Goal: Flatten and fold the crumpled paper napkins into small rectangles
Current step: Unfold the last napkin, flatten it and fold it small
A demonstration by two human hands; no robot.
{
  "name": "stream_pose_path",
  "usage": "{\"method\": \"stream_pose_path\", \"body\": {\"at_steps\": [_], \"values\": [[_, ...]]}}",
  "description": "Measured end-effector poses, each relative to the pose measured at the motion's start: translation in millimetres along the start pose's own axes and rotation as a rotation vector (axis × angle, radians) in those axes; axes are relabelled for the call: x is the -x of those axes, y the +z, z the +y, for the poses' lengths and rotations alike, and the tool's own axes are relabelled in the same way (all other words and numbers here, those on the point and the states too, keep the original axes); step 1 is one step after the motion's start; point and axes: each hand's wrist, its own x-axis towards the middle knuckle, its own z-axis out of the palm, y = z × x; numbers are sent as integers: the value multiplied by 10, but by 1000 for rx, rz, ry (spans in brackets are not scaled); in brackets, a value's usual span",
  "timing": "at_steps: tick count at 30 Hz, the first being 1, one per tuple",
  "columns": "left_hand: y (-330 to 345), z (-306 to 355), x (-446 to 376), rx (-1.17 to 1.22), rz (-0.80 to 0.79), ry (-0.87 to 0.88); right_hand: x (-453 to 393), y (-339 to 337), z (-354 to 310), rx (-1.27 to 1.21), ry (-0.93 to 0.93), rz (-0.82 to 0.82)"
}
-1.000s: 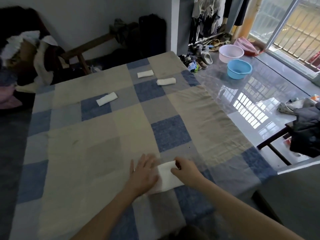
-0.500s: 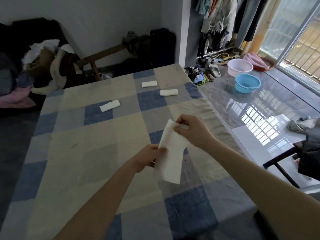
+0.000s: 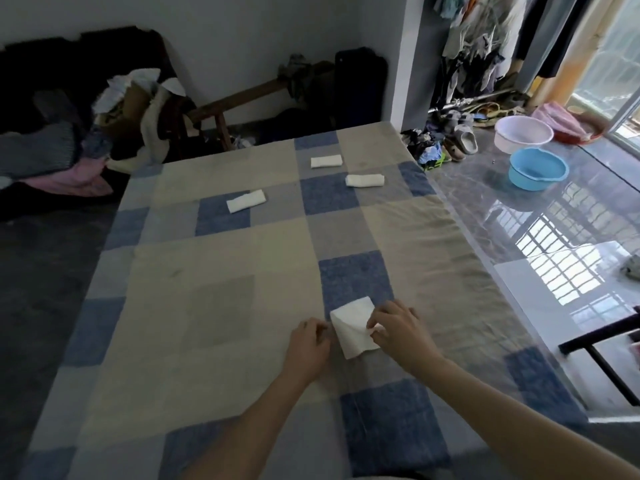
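White napkin [image 3: 353, 326], lifted before, now lies on the blanket [image 3: 214, 271], both hands pinching its edges.

Matt white paper napkin [image 3: 353, 325], woven checked cloth [image 3: 221, 306], glossy floor [image 3: 519, 237]

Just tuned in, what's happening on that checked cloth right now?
A person is folding paper napkins on a checked blue and beige cloth. Both hands are on one white napkin lying near them: the left hand at its left edge, the right hand pinching its right side. It looks partly folded, not yet a small rectangle. Three folded napkins already lie at the far end.
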Motion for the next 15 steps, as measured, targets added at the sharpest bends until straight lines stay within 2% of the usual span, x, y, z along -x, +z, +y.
{"method": "stream_pose_path", "body": {"at_steps": [3, 6, 10, 15], "values": [[-13, 2, 16, 24, -80, 15, 83, 201, 6, -13, 20, 26], [31, 96, -2, 217, -131, -91, 107, 308, -29, -17, 2, 49], [106, 98, -91, 365, -101, -236, 117, 336, -111, 10, -44, 62], [87, 105, -142, 346, -31, -242, 132, 481, -106, 56, -95, 73]]}}
